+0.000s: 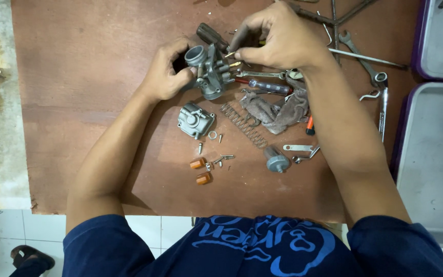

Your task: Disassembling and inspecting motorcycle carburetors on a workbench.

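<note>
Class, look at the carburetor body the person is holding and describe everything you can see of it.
The carburetor body is grey cast metal, dull and slightly grimy, with a round open throat at its upper left and small brass fittings sticking out on its right side. It is held above the brown board, tilted. The left hand grips it from the left; the right hand pinches a small brass part at its upper right. Its separate grey bowl lies below.

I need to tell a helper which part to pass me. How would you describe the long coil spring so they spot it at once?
On the brown board, look just below the grey rag, right of the loose metal cover. The spring lies slanting there: the only long open wire coil among short screws.
</note>
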